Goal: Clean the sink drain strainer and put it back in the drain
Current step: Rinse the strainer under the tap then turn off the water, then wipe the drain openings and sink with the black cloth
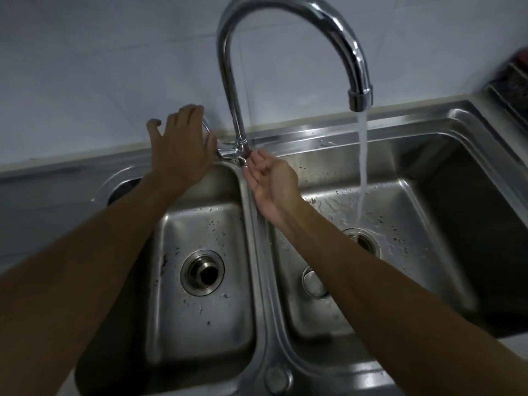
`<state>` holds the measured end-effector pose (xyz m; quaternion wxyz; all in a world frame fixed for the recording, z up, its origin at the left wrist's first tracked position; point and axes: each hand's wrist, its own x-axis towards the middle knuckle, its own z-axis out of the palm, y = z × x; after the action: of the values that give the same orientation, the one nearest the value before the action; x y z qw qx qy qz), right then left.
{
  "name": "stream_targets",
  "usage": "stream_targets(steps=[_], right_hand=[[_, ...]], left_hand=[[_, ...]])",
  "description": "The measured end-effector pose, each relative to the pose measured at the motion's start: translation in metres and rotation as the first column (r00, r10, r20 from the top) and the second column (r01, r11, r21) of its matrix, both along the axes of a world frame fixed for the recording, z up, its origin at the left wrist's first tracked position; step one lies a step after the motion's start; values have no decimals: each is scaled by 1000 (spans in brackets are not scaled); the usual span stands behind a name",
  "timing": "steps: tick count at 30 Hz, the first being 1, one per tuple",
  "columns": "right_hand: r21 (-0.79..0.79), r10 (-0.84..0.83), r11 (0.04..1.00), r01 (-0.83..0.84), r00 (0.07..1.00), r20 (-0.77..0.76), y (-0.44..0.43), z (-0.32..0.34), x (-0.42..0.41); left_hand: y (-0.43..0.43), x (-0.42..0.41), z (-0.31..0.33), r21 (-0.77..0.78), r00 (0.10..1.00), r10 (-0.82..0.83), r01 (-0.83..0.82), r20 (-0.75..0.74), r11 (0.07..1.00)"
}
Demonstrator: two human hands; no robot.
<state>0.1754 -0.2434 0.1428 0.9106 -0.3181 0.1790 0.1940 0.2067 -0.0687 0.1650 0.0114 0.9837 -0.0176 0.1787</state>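
A round metal strainer (313, 283) lies on the floor of the right basin (400, 201), partly under my right forearm. The right drain (364, 243) takes a stream of water (363, 167) falling from the chrome gooseneck faucet (285, 12). The left basin's drain (202, 271) is an open dark hole with a steel ring. My right hand (270, 177) reaches to the faucet's base, thumb and fingertips pinching the small tap handle (244, 160). My left hand (180, 144) rests with fingers spread against the faucet body by the wall and holds nothing.
Dark specks dot both basins of the stainless double sink; the divider (257, 252) runs between my forearms. A round cap (277, 378) sits on the near rim. A dark dish rack (511, 81) stands at the far right. A tiled wall (100, 67) rises behind.
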Motion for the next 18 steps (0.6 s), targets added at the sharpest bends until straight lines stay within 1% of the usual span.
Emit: stream_targets(steps=[3,6,9,11,13,15,16,17,18], right_hand=[[67,-45,997,44,999,2,1,-7,-2],[83,-82,993,84,996,-28,3,-10,4],[77,-96,992,98,995,-30,5,-10,4],[81,-97,992,98,995,-21,7,-9,4],[79,-77,994,76,997,5,7,-5,1],[36,-22,999,21,999,34,4,1,-5],[-17,22,1000,-21,998,57,0,4,-8],[-115,68,992,-57,993,95,-5,6,-13],[-276,111,959,-67,983,149,-15,7,-17]], left_hand=[[3,4,-3,-2,1000,-18,18,18,1000],[-2,-3,-4,-29,999,-1,2,49,1000],[-12,-16,4,-76,989,-47,58,142,995],[-20,-31,7,-59,970,-101,117,219,991],[-27,-45,6,-39,967,-102,114,235,993],[-33,-52,7,-55,979,-50,62,197,997],[-38,-54,8,-63,986,-27,37,164,997],[-43,-56,9,-68,992,-8,16,124,998],[-52,-59,9,-80,997,15,-9,79,997]])
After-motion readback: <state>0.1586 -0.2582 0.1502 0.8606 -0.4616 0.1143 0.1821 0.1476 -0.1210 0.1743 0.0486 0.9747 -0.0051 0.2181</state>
